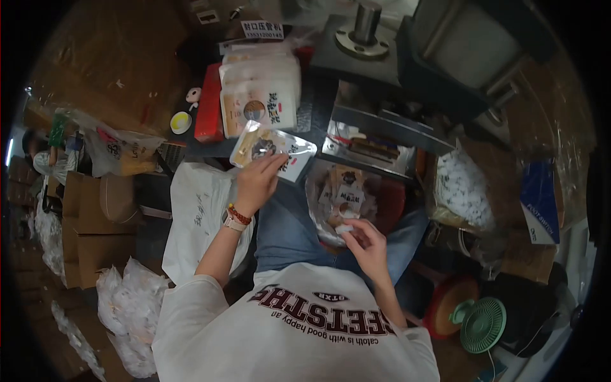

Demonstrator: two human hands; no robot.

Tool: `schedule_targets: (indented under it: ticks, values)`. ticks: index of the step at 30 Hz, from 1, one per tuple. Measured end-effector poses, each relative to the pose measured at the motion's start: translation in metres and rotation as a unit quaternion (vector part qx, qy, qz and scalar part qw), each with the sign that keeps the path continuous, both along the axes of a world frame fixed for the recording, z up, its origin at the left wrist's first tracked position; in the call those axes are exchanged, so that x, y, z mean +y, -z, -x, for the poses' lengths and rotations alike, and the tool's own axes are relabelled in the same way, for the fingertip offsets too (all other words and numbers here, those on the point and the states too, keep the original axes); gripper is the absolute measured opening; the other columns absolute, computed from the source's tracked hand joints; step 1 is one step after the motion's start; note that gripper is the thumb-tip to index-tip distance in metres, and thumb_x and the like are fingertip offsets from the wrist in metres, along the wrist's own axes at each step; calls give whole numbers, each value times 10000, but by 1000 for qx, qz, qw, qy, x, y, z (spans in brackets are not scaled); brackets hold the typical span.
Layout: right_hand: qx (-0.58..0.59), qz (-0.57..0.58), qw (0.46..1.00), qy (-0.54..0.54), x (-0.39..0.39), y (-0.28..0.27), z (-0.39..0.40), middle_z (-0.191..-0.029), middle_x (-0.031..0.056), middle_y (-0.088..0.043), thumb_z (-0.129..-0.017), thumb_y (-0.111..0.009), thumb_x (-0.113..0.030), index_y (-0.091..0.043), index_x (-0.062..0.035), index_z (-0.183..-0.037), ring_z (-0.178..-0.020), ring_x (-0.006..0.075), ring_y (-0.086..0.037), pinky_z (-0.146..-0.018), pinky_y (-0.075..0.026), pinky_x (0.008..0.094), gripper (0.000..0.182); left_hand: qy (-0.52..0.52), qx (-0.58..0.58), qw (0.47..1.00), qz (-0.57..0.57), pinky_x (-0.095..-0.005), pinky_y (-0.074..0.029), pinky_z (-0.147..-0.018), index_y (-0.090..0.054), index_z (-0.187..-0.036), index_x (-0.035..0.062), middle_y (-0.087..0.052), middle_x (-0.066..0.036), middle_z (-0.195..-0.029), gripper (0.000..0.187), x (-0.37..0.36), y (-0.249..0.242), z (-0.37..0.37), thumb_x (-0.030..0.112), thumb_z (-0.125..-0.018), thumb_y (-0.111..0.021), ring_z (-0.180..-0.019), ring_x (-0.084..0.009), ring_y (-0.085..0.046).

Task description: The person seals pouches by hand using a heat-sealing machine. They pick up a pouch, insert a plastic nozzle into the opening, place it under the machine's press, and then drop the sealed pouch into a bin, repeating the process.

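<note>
My left hand (258,183) has its fingers over a shiny printed pouch (296,159), holding it at the table's near edge. Behind it stands a stack of similar printed pouches (275,108). In my right hand (368,247), thumb and fingertips pinch a small white piece (344,229), too small to name. That hand is at the near rim of a clear plastic bag (316,213), which has several small printed packets (347,191) inside and stands between my legs.
A red box (209,108) and a yellow-and-white round container (181,122) flank the stack. To the right are an open metal drawer (407,130) with tools, a bag of white pieces (468,188) and a green fan (482,325). A white sack (194,219) is by my left leg.
</note>
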State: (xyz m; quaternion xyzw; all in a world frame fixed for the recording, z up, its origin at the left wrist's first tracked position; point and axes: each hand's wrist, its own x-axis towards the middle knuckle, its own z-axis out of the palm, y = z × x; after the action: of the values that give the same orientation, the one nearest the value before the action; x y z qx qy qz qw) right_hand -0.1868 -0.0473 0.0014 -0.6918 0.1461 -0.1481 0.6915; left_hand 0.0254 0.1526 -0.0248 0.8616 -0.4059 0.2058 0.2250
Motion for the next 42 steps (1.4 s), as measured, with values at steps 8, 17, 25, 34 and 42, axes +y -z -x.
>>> schedule_targets:
  ticks: [8, 17, 25, 34, 42]
  values:
    - [-280, 345, 893, 76, -27, -66, -24, -999, 148, -645, -717, -707, 71, -643, 32, -1017, -831, 267, -634, -734, -511, 339, 309, 99, 182, 963, 172, -344, -512, -884, -706, -970, 46, -706, -85, -973, 402, -33, -56, 57, -75, -633, -523, -1006, -265, -652]
    - [-274, 325, 905, -7, -57, -74, -19, -899, 137, -677, -677, -730, 47, -666, 40, -934, -837, 285, -617, -739, -493, 339, 265, 236, 286, 911, 181, -330, -524, -827, -709, -977, 47, -705, -103, -982, 367, -65, -69, 79, -43, -661, -545, -938, -259, -678]
    - [-263, 360, 895, -30, -64, -71, -13, -925, 132, -672, -685, -719, 56, -669, 29, -969, -843, 276, -615, -743, -499, 340, 289, 197, 179, 955, 130, -327, -528, -795, -712, -956, 45, -708, -100, -966, 366, -79, -73, 82, -52, -645, -547, -909, -257, -681]
    - [-61, 293, 943, 143, -87, -53, -26, -1105, 157, -620, -808, -696, -93, -574, 0, -1173, -1055, 271, -580, -911, -444, 327, 397, 71, 703, 667, 238, -232, -525, -621, -676, -898, -52, -696, -109, -873, 241, -114, -16, 73, 186, -905, -640, -732, -113, -662]
    - [116, 579, 779, 212, -170, -12, -43, -1017, 137, -631, -842, -609, -105, -630, -23, -1044, -921, 354, -581, -825, -452, 403, 219, 119, 747, 525, 391, -262, -534, -679, -633, -995, -74, -679, -102, -933, 267, -150, -23, 38, 176, -902, -639, -781, -119, -652]
